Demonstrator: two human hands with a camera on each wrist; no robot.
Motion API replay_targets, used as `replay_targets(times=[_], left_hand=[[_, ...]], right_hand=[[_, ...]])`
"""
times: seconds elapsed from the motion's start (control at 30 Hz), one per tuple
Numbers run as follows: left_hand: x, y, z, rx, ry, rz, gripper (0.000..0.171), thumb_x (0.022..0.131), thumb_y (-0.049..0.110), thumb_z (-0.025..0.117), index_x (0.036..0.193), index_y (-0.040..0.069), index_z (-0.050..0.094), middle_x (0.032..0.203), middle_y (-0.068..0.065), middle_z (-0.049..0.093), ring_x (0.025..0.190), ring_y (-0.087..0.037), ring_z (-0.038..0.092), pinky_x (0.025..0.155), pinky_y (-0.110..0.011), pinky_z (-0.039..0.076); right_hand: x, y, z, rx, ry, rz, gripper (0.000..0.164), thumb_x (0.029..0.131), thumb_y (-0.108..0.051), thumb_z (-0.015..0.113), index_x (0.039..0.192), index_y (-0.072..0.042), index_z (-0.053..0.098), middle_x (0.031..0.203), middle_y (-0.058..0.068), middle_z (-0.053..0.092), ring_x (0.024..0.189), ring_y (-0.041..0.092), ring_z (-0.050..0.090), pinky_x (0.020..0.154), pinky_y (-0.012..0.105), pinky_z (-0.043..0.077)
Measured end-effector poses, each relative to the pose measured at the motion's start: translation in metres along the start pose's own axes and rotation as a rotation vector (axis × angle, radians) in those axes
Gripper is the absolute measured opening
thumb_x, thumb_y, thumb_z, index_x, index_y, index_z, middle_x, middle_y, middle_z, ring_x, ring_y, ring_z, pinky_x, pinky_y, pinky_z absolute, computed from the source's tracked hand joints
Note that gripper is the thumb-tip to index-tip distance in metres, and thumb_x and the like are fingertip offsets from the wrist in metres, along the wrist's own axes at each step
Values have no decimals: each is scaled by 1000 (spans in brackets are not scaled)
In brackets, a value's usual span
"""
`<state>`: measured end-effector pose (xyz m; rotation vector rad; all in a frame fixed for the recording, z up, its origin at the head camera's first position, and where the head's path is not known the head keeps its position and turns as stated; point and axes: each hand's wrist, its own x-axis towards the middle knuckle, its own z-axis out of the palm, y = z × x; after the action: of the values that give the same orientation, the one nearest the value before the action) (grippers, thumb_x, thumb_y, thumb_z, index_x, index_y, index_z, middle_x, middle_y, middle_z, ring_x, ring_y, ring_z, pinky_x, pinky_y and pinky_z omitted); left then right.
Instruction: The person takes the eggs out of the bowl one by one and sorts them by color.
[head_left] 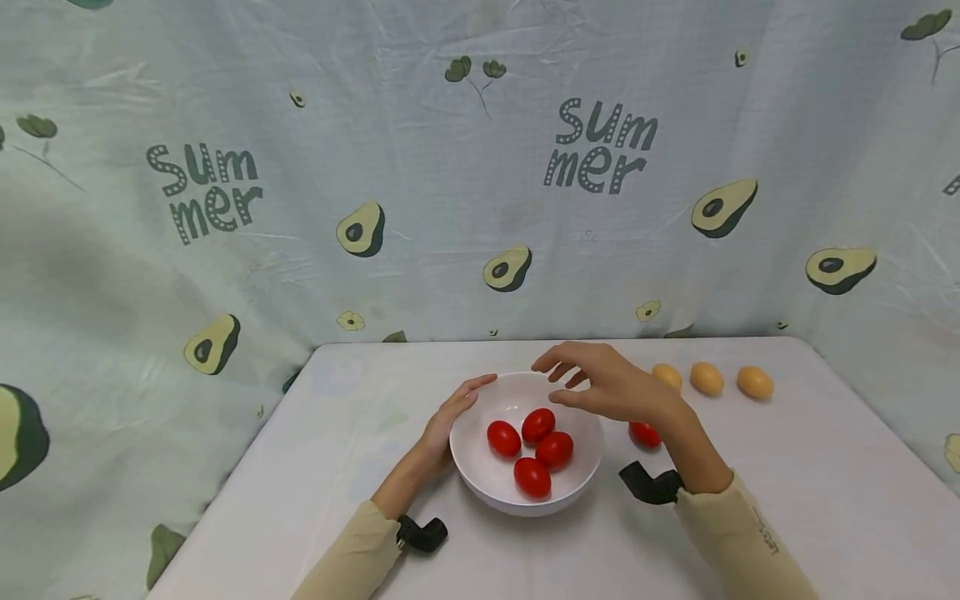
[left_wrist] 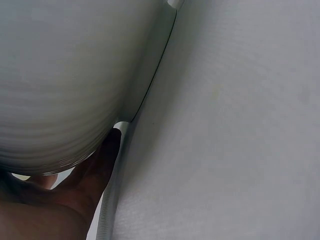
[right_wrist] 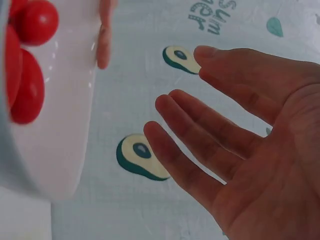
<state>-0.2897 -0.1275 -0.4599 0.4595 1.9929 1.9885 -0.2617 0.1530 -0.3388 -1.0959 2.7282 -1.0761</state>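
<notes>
Technician: Give the position of the parts.

Supervisor: Reference item: the white bowl (head_left: 483, 475), upright on the table (head_left: 352, 417). Four red egg-shaped pieces (head_left: 554, 451) lie loose inside the bowl. A single red piece (head_left: 645, 435) lies just to the right of the bowl, partly hidden by the right forearm (head_left: 693, 446). Three yellow egg-shaped pieces (head_left: 707, 378) form a row farther right of the bowl and toward its far side.

Technician: Give the state of each hand.

Supervisor: The left hand (head_left: 452, 417) rests against the left side of the bowl, fingers extended along the wall rather than pinching it. Contact pressure: cannot tell. The right hand (head_left: 603, 383) is above the far right rim of the bowl, fingers spread and bent slightly, holding nothing.

Technician: Identify the likely faults.

Supervisor: Three, by judgement. First: the bowl may tip or slide if the left hand bears down on one side; the loose contents would then roll and add to the tilt. Second: the single red piece may roll away from the bowl if the right forearm or the black wrist mount (head_left: 651, 485) drops onto it. Third: a smooth, rounded piece may slip out if pinched off-centre.
</notes>
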Motion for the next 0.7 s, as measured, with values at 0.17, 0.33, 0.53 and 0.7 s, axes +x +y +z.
replay_targets(times=[0.17, 0.33, 0.53, 0.7], left_hand=[[1, 0, 0, -2, 4, 7, 51, 109, 32, 31, 157, 21, 42, 167, -2, 35, 153, -26, 34, 129, -49, 25], [1, 0, -2, 5, 1, 17, 51, 110, 33, 31, 157, 19, 43, 168, -4, 34, 156, -29, 29, 130, -53, 21], [1, 0, -2, 7, -9, 14, 52, 110, 33, 31, 158, 18, 41, 169, -5, 32, 157, -30, 28, 130, -53, 22], [0, 1, -1, 13, -18, 13, 51, 110, 33, 31, 158, 19, 41, 169, -4, 32, 156, -29, 29, 130, -51, 22]], right_hand=[[16, -6, 10, 28, -10, -19, 38, 93, -11, 73, 130, -8, 65, 130, 14, 69, 115, 33, 69, 93, 44, 62], [33, -5, 26, 40, 21, -30, 36, 92, -10, 73, 128, -9, 66, 128, 11, 70, 115, 30, 69, 93, 40, 62], [35, -4, 32, 26, -10, 19, 35, 93, -12, 73, 128, -9, 65, 128, 8, 69, 116, 27, 68, 94, 35, 62], [27, -9, 22, 9, 45, 18, 37, 92, -11, 74, 128, -8, 66, 128, 10, 70, 116, 32, 69, 92, 39, 62]])
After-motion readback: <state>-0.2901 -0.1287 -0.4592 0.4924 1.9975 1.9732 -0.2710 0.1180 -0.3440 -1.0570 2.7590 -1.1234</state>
